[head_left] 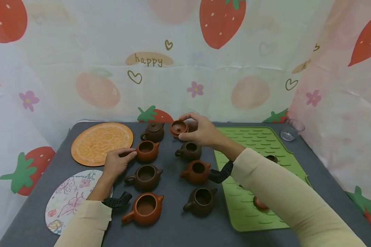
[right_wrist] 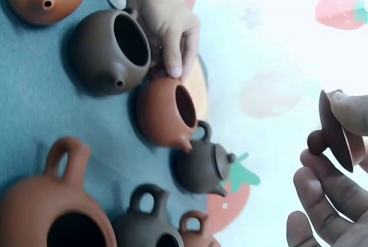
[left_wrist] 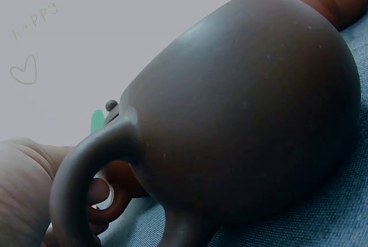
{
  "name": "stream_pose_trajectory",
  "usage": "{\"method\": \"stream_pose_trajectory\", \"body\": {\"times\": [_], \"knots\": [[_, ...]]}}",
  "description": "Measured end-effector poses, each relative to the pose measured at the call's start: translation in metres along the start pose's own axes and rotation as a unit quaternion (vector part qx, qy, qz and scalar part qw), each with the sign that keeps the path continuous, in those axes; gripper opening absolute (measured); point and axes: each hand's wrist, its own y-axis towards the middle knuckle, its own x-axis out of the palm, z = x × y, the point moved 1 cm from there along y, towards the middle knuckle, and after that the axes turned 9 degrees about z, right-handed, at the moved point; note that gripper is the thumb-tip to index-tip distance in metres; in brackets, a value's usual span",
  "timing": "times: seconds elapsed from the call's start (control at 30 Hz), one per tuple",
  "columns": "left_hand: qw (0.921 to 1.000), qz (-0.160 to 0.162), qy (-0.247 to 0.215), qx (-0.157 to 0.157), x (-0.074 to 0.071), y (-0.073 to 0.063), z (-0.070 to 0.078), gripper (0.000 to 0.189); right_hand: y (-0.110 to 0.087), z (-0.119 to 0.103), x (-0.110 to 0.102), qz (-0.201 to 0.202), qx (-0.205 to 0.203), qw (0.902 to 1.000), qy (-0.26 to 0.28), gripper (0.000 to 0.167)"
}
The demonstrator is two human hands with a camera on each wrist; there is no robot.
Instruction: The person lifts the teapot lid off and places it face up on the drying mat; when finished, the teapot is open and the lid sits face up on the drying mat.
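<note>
My left hand [head_left: 115,164] pinches the handle of a reddish-brown clay teapot [head_left: 146,156], which stands lidless on the table in the left row. In the left wrist view a dark brown teapot [left_wrist: 241,103] hides much of that grip. My right hand [head_left: 203,132] holds a reddish-brown teapot lid [head_left: 178,127] by its edge, over the far end of the right row. The right wrist view shows this lid [right_wrist: 333,129] tilted on its side, its round knob near the fingers. Behind my left hand's pot, a dark teapot [head_left: 153,133] wears its lid.
More lidless teapots stand in two rows, among them a dark one [head_left: 202,202] and a reddish one [head_left: 145,209] in front. A green mat [head_left: 244,219] with small lids lies right. Left are an orange round mat [head_left: 102,144] and a flowered one [head_left: 66,192]. A clear glass [head_left: 291,130] stands far right.
</note>
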Motion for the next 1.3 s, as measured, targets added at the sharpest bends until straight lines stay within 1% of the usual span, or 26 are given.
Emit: {"method": "stream_pose_trajectory", "body": {"times": [0.13,0.4,0.6,0.77,0.97,1.3], "knots": [[1.0000,-0.004,0.003,-0.003,0.000,-0.001,0.000,0.030,-0.005,0.000,-0.013,0.009,-0.005,0.9999,-0.006,0.045],[1.0000,-0.004,-0.003,-0.005,0.000,0.000,0.000,0.031,-0.011,-0.002,-0.037,0.016,-0.010,0.9988,-0.044,0.047],[1.0000,-0.001,0.000,-0.005,0.000,0.000,0.000,0.031,-0.018,0.003,-0.052,0.025,0.004,0.9983,-0.053,0.049],[1.0000,0.000,0.002,-0.004,0.000,-0.001,0.000,0.030,-0.023,0.012,-0.066,0.034,0.017,0.9973,-0.063,0.049],[0.9999,0.001,-0.001,-0.011,0.000,-0.001,0.001,0.030,-0.031,0.030,-0.084,0.037,0.041,0.9946,-0.088,0.049],[1.0000,0.001,-0.004,0.000,0.001,-0.001,-0.001,0.031,-0.042,0.054,-0.109,0.036,0.070,0.9896,-0.120,0.049]]}}
